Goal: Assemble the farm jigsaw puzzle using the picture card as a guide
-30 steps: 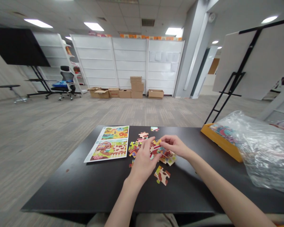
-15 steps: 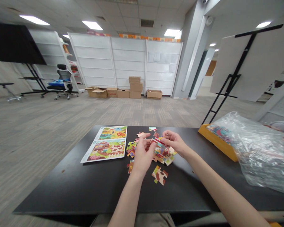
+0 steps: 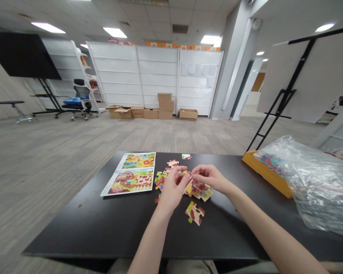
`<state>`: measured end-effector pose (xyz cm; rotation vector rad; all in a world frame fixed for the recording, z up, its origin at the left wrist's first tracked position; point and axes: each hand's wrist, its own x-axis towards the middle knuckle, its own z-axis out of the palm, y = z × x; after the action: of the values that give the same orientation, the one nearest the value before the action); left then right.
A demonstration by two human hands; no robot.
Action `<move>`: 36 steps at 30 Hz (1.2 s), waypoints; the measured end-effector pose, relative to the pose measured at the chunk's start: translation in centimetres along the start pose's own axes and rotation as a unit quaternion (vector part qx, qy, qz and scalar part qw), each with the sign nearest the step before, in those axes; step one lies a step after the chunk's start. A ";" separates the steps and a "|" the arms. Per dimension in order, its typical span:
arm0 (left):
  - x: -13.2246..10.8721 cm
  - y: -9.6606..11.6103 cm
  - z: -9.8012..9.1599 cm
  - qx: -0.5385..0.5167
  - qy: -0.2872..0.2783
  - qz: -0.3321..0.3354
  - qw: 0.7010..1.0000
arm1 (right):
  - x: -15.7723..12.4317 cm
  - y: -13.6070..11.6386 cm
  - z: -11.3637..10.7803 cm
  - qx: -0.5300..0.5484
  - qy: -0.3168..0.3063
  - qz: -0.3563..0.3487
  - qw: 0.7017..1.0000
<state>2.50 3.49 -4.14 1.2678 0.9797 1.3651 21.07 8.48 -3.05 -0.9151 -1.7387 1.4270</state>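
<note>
Sheet (image 3: 131, 179) left of puzzle pieces (image 3: 200, 191)

Head view | looks from head height behind the near side of the table (image 3: 103, 228) | faces forward and down | left hand (image 3: 173, 187), right hand (image 3: 213, 178) near; shelves (image 3: 114, 72) far

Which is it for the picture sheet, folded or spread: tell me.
Spread: the picture sheet lies on the black table with both printed scenes face up, neither covering the other.
</note>
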 end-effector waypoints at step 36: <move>-0.4 0.2 -2.2 -0.031 0.028 -0.026 0.999 | 0.1 -0.6 0.8 -0.009 0.091 -0.059 0.994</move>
<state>0.32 3.16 -4.26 1.1555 0.9948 1.3875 20.28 8.12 -2.57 -0.9072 -1.6434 1.2162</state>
